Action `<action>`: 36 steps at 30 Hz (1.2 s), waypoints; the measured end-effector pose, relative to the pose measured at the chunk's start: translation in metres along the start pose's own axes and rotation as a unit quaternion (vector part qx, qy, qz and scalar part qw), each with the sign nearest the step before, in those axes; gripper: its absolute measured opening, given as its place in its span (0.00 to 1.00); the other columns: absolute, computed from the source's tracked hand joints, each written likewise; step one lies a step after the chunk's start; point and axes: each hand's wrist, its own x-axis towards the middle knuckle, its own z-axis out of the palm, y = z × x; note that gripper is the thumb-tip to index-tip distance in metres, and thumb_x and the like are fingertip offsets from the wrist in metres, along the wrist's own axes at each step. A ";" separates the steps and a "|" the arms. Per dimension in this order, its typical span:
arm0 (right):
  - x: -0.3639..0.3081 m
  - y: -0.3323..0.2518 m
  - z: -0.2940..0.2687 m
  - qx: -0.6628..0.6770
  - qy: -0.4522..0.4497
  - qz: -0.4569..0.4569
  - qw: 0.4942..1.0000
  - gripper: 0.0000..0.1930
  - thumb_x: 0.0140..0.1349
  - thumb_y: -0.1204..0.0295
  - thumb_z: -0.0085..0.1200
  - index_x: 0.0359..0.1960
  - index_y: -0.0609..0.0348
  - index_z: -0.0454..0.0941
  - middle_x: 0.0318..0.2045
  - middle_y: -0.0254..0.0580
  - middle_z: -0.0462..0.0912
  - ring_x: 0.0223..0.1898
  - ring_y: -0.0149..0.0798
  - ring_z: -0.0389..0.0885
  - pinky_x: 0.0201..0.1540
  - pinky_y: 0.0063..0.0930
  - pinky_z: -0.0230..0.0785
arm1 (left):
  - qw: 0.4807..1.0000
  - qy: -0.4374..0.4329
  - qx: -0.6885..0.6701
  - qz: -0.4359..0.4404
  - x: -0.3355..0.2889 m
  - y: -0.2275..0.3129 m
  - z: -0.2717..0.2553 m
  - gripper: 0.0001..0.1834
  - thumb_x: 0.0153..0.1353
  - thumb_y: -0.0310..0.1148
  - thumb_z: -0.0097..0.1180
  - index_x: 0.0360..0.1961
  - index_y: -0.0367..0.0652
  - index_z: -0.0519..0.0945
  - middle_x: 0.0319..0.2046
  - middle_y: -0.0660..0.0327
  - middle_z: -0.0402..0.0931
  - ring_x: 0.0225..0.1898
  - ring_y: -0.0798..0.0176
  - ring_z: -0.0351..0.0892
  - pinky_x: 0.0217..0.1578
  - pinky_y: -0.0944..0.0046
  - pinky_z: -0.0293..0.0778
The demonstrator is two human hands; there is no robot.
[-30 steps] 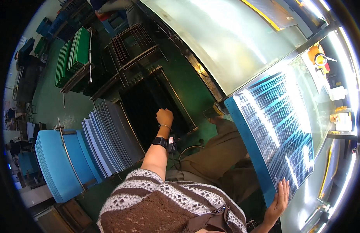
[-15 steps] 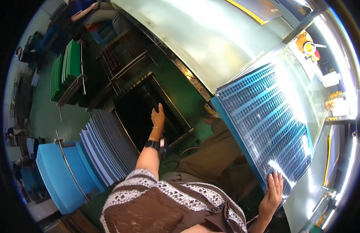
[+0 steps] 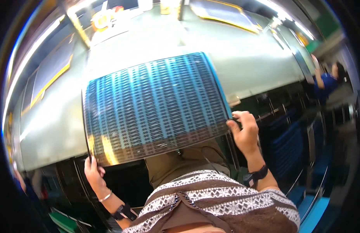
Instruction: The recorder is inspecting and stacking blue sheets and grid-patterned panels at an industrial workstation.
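Note:
A see-through sheet (image 3: pixel 153 108) with rows of dark repeated marks lies in front of me, spanning between my hands. Blue board (image 3: pixel 215 73) shows under it and along its right edge. The sheet's near strip reaches past the blue, and brown shows through it. My left hand (image 3: pixel 94 175) pinches the near left corner, thumb and fingers closed on the edge. At the near right corner, my right hand (image 3: pixel 245 131) grips the edge between thumb and curled fingers. Whether the right fingers also hold the blue board is hidden.
A pale, shiny bench (image 3: pixel 257 73) runs beyond the sheet. Yellow-edged panels (image 3: pixel 52 79) lie on it at left and far right. A yellow round item (image 3: pixel 102 19) sits at the back. Racks with blue boards (image 3: pixel 315 209) stand behind right; a person (image 3: pixel 325 82) is far right.
My view has swung from the racks to the bench. My left hand has left the rack side and taken the sheet's left corner; my right hand, flat on the sheet before, now grips its right corner.

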 end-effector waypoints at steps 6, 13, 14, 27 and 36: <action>-0.030 0.047 0.016 0.401 -0.214 0.271 0.848 0.11 0.65 0.68 0.51 0.28 0.62 0.74 0.19 0.31 0.75 0.20 0.23 0.72 0.22 0.18 0.65 | 0.999 0.015 -0.006 0.032 0.002 -0.004 0.006 0.07 0.64 0.32 0.54 0.39 0.40 0.76 0.22 0.69 0.71 0.13 0.80 0.63 0.12 0.80 0.53; -0.009 0.053 0.025 0.377 -0.126 0.226 0.889 0.09 0.63 0.72 0.50 0.25 0.64 0.72 0.16 0.31 0.73 0.18 0.22 0.68 0.22 0.19 0.62 | 0.993 0.023 0.031 0.111 -0.011 0.012 0.019 0.09 0.64 0.31 0.54 0.42 0.38 0.76 0.27 0.67 0.75 0.19 0.77 0.70 0.19 0.79 0.63; -0.009 0.055 0.032 0.363 -0.097 0.214 0.902 0.09 0.62 0.72 0.52 0.25 0.64 0.72 0.16 0.31 0.72 0.18 0.22 0.67 0.22 0.20 0.62 | 0.993 0.023 0.035 0.111 -0.008 0.009 0.020 0.09 0.64 0.31 0.54 0.42 0.38 0.76 0.27 0.67 0.75 0.19 0.77 0.70 0.19 0.79 0.63; -0.006 0.055 0.042 0.375 -0.071 0.221 0.898 0.09 0.57 0.75 0.56 0.24 0.60 0.69 0.18 0.29 0.69 0.22 0.24 0.66 0.27 0.20 0.62 | 0.994 0.044 0.041 0.094 0.017 -0.004 0.011 0.09 0.63 0.31 0.55 0.42 0.39 0.76 0.28 0.68 0.75 0.25 0.76 0.74 0.24 0.79 0.70; -0.007 0.059 0.046 0.424 -0.072 0.223 0.875 0.09 0.58 0.77 0.56 0.25 0.58 0.68 0.18 0.28 0.70 0.21 0.22 0.68 0.24 0.17 0.61 | 0.996 0.030 0.029 0.073 0.012 0.001 0.016 0.10 0.63 0.29 0.55 0.44 0.38 0.75 0.30 0.67 0.74 0.27 0.76 0.75 0.26 0.78 0.72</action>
